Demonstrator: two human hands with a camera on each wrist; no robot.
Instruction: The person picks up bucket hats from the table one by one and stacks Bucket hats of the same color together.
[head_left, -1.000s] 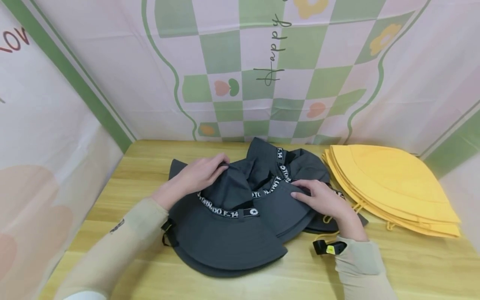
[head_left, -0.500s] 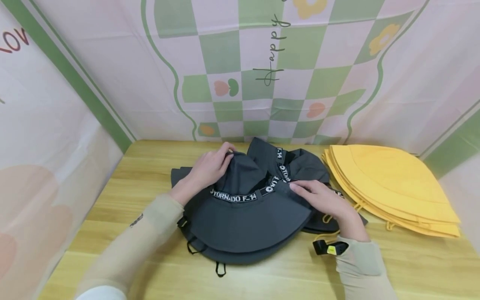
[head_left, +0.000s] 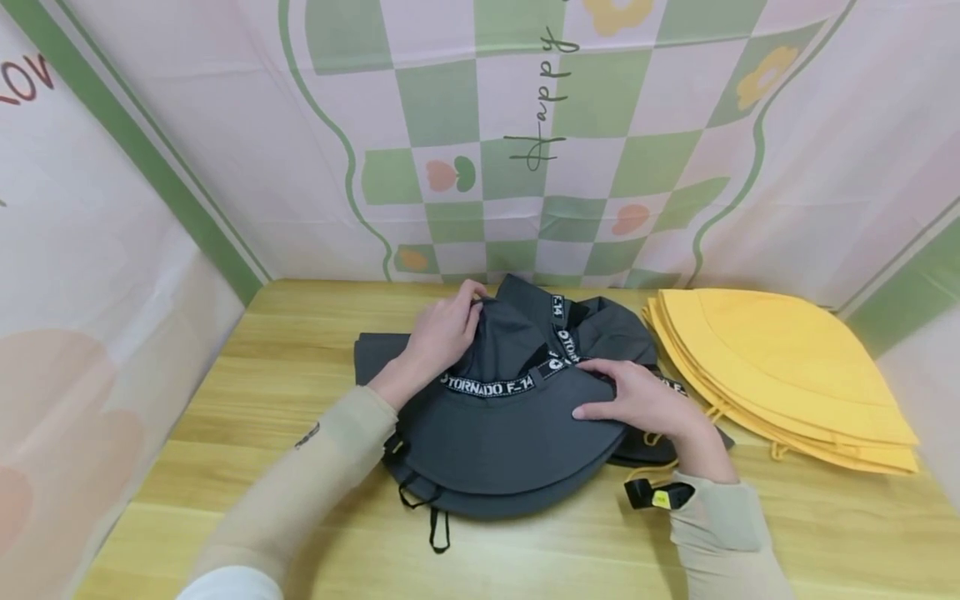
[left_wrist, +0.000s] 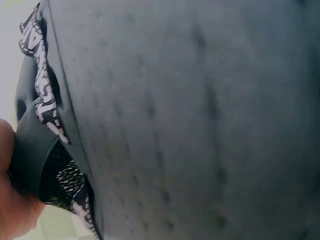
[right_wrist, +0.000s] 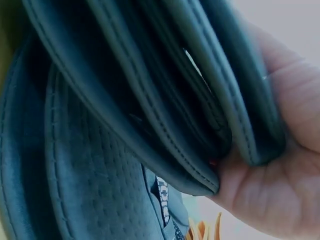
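A dark grey bucket hat (head_left: 517, 442), with a black-and-white lettered band, lies folded with its brim toward the near side. My left hand (head_left: 442, 329) grips its crown at the far left, fingertips curled over the fabric. My right hand (head_left: 637, 400) holds the right side of the brim, thumb and index finger spread on top. In the right wrist view, several stitched brim layers (right_wrist: 145, 100) run into the palm. Behind it sits another dark hat (head_left: 615, 333), partly covered. The left wrist view is mostly filled by the brim (left_wrist: 160, 120).
Several yellow hats (head_left: 780, 375) lie in a flat stack on the right of the wooden table (head_left: 262, 400), their cords hanging toward the dark hats. Black straps (head_left: 440, 532) stick out at the near-left brim. A patterned cloth (head_left: 517, 208) hangs behind the table.
My left hand has moved right and slightly away, carrying the front hat over against the other dark hats. My right hand stays in place, its thumb now spread lower on the brim.
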